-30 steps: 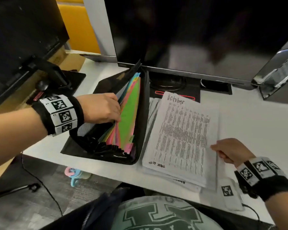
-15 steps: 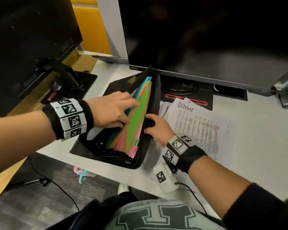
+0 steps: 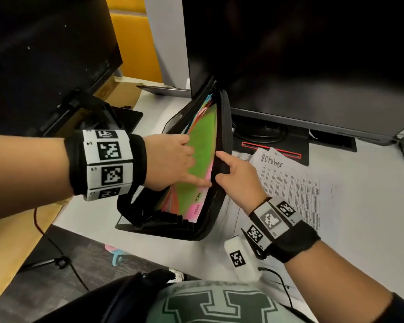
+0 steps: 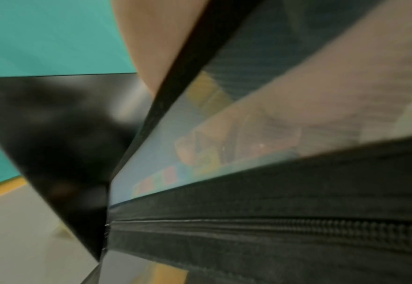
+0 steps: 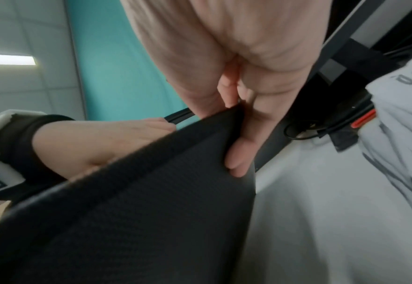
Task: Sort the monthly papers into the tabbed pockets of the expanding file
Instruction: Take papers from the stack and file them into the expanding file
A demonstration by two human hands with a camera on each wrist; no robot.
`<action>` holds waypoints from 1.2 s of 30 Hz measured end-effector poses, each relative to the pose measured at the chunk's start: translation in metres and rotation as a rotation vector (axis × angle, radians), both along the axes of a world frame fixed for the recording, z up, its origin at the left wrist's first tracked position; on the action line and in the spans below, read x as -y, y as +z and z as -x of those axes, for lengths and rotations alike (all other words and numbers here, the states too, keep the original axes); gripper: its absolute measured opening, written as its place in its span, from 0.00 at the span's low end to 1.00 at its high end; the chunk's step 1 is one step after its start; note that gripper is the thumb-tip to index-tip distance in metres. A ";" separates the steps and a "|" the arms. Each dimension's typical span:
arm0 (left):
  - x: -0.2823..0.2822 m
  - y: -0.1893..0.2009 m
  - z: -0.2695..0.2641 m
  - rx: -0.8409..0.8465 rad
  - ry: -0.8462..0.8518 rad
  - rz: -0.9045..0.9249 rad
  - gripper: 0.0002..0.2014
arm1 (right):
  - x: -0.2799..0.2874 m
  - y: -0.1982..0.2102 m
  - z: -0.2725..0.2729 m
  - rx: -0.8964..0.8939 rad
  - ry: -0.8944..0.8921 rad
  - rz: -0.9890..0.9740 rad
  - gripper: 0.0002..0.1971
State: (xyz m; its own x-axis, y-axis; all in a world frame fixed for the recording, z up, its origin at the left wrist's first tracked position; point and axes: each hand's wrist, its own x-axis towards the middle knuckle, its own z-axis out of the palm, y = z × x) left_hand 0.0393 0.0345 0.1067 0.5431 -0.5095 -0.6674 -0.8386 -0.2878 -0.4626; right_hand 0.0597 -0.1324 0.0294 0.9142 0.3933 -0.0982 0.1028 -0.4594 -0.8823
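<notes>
Head view: the expanding file [image 3: 216, 199] lies open on the white bench [image 3: 359, 183], just in front of the monitor [image 3: 301, 66]. Our left hand [image 3: 170, 163] is in among the coloured dividers, fingers extended and pressing the green divider [image 3: 202, 150] back; NOV and DEC tabs readable at the near end. Our right hand [image 3: 237, 177] pinches the file's black right wall, thumb inside, fingers curled outside. The paper stack [image 3: 296, 190], top sheet marked "October", sits flat on the bench touching the file's right side, untouched.

Left wrist view: blurred. We see the zipper edge [image 4: 297, 226] and a translucent panel with coloured tabs [image 4: 168, 176] behind it. Left fingers can't be read here.

Right wrist view: the right fingers [image 5: 239, 153] wrap over the woven black fabric wall [image 5: 151, 192], thumb on the other face, a firm pinch on the rim. Left hand [image 5: 98, 142] visible beyond it.

Handling, our read: the file is light and floppy, with a fabric shell and thin, slick plastic dividers that spring shut, so we should hold it at the rim and keep the pocket propped. Papers are thin, limp and easy to crease; we'd grip the stack at a long edge and feed it in edge-first.
</notes>
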 end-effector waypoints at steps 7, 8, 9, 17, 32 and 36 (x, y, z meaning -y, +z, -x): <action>-0.006 -0.006 0.000 -0.019 0.012 0.020 0.32 | 0.003 0.004 -0.001 -0.007 -0.009 0.042 0.29; -0.008 -0.004 0.000 -0.034 0.019 0.029 0.32 | 0.004 0.002 -0.001 -0.019 -0.009 0.045 0.29; -0.010 -0.001 0.001 -0.046 0.028 0.037 0.33 | 0.004 0.000 -0.002 -0.033 -0.012 0.049 0.29; -0.046 -0.003 -0.006 0.055 -0.095 0.487 0.29 | 0.006 -0.011 -0.008 -0.092 -0.032 0.060 0.29; -0.041 -0.026 -0.002 0.024 -0.057 0.642 0.02 | -0.010 -0.012 0.000 0.336 -0.085 0.546 0.15; -0.041 -0.029 -0.002 0.068 -0.043 0.651 0.07 | -0.018 -0.005 0.009 0.401 0.025 0.636 0.16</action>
